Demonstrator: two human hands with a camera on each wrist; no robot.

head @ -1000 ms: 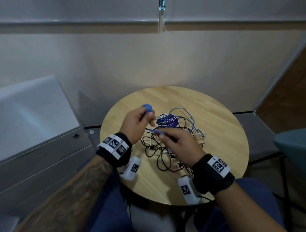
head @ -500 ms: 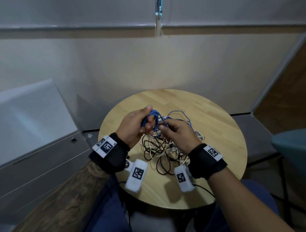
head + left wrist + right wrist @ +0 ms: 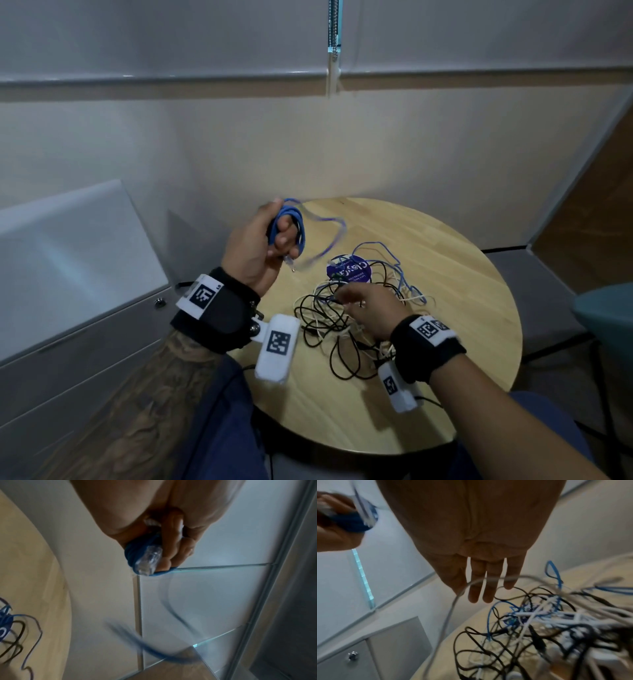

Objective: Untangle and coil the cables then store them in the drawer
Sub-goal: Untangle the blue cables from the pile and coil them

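A blue coiled cable point(image 3: 294, 224) is seen at 10 o'clock from the black, white and blue tangle point(image 3: 346, 318) on the light wooden table point(image 3: 445, 274).

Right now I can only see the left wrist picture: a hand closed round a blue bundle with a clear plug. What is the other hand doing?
Observer: The right hand is low over the tangled cables on the round table. Its fingers are straight and seem to hold nothing.
Operator: Is my blue bundle free of that tangle?
Observer: I cannot tell. A blurred tail hangs loose from the blue coil in the left hand, and more blue strands lie in the tangle.
Operator: Where is the drawer?
Observer: A grey drawer unit stands to the left of the table, with its drawers closed.
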